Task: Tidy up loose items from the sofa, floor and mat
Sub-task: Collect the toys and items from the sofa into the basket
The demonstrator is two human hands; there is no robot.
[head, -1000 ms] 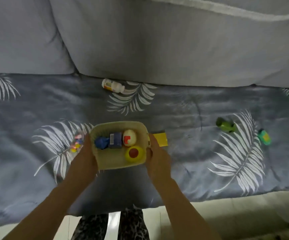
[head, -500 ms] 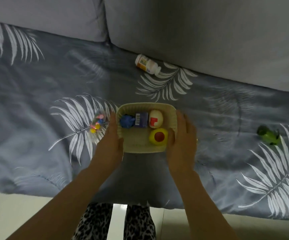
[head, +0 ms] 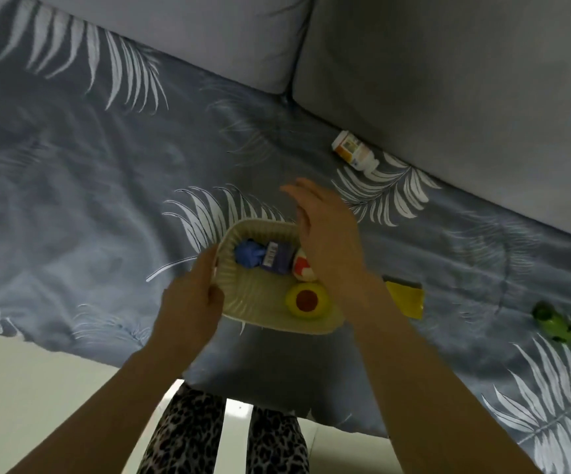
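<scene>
While left fingers [head: 209,268] grip, basket [head: 243,302] rests between hands.

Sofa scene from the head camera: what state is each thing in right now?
Basket: on the sofa, holding toys, gripped by the left hand.
Right hand: open, empty, above the basket.
Pill bottle: lying on its side, cap on.
Yellow card: lying flat.
Green toy: loose on the sofa.

The left hand [head: 188,299] grips the rim of a cream basket [head: 243,302] resting on the leaf-print sofa cover [head: 89,200]. The right hand [head: 328,241] hovers open above it. A pill bottle [head: 355,155], yellow card [head: 407,297] and green toy [head: 554,323] lie nearby.
</scene>
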